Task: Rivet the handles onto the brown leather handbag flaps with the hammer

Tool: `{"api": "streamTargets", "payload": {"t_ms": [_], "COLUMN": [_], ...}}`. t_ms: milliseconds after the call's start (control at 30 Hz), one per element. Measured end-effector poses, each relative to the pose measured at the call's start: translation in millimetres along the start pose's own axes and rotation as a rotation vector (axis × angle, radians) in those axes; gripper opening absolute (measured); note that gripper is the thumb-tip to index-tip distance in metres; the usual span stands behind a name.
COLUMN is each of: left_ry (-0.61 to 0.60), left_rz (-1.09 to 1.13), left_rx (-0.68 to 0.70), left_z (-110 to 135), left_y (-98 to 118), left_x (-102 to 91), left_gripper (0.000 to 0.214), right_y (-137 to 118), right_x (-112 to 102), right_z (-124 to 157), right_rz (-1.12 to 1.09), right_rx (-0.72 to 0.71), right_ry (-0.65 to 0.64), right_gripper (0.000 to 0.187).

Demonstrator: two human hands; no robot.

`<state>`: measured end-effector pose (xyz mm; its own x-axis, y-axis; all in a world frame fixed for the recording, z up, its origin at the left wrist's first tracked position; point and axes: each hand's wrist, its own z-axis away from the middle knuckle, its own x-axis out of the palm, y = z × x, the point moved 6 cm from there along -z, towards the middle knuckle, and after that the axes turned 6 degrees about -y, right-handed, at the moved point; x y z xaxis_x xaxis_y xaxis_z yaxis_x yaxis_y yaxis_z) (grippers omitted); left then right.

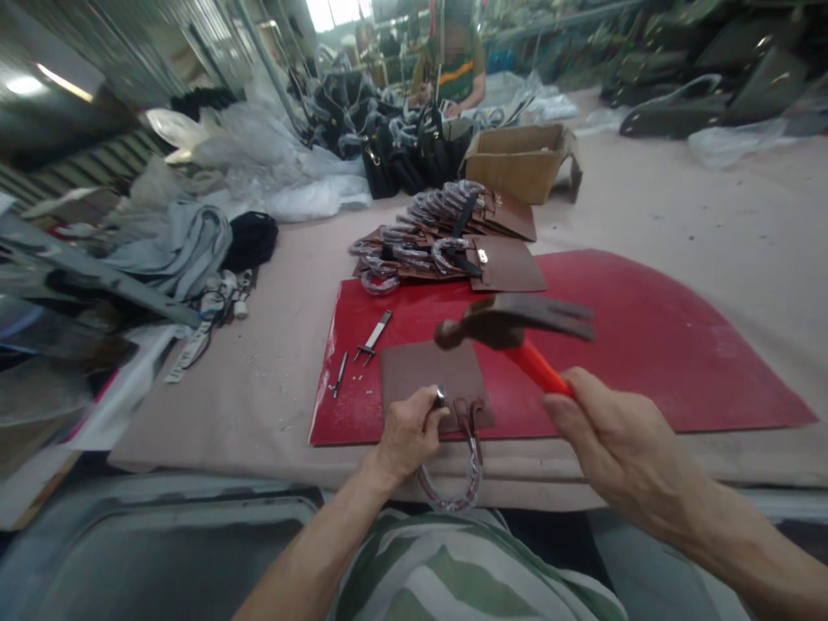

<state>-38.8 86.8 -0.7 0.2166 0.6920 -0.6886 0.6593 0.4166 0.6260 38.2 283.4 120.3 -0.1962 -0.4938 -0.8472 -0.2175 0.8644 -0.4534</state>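
My right hand is wrapped round the orange handle of a claw hammer, raised above the work with its round face to the left. In my left hand is a short metal punch, pinched upright; only its shiny top shows. The punch stands over a brown leather bag panel lying flat. A looped handle, wrapped in clear plastic, is attached to the panel and hangs towards me over the table edge. My fingers hide the spot under the punch.
Under the panel lies a red board. To its left are a pronged tool and a thin pen-like tool. Behind are stacked brown panels, a cardboard box, black bags and a person.
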Motion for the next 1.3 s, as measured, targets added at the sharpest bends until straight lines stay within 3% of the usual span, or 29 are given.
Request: {"api": "streamTargets", "payload": {"t_ms": [67, 167, 333, 433, 500, 633, 733, 800, 933, 1067, 1167, 1233, 1300], "left_ry": [0.014, 0.022, 0.027, 0.038, 0.034, 0.036, 0.076, 0.065, -0.001, -0.016, -0.016, -0.016, -0.015], "left_rz": [-0.008, 0.0, 0.011, -0.006, -0.015, 0.001, -0.007, -0.001, 0.06, 0.096, 0.11, 0.116, 0.117], "left_rx": [0.017, 0.02, 0.034, 0.041, 0.037, 0.053, 0.074, 0.056, 0.008, 0.005, 0.01, 0.011, 0.006], "left_z": [-1, -2, -2, -2, -1, -1, -1, -1, -1, -1, -2, -3, -3], "left_y": [2, 3, 3, 4, 4, 3, 4, 3, -2, -4, -5, -4, -3], "left_x": [-1.3, -2.1, -2.9, -3.5, -3.1, -3.0, -5.2, -4.7, -1.9, -2.4, -3.7, -5.0, -5.6], "left_gripper": [0.013, 0.013, 0.009, 0.013, 0.014, 0.01, 0.012, 0.012, 0.01, 0.011, 0.01, 0.009, 0.009], "right_y": [-8, -18, -35, -39, -34, -31, -34, -26, 16, 62, 85, 81, 65], "right_x": [1, -5, -36, -18, -6, -13, -5, 2, 13, 52, 76, 81, 85], "right_z": [8, 11, 10, 10, 11, 11, 11, 9, -2, -16, -23, -29, -33], "right_rz": [0.118, 0.183, 0.12, 0.216, 0.236, 0.158, 0.181, 0.154, -0.099, -0.23, 0.022, 0.278, 0.4], "right_rx": [-0.104, -0.136, -0.047, -0.182, -0.183, -0.077, -0.131, -0.09, 0.222, 0.431, 0.502, 0.421, 0.268], "right_ry": [-0.052, -0.098, 0.157, 0.006, -0.089, 0.047, -0.074, -0.197, -0.243, -0.341, -0.365, -0.286, -0.166], "right_gripper": [0.024, 0.023, 0.017, 0.019, 0.021, 0.025, 0.027, 0.025, 0.033, 0.035, 0.026, 0.024, 0.034]}}
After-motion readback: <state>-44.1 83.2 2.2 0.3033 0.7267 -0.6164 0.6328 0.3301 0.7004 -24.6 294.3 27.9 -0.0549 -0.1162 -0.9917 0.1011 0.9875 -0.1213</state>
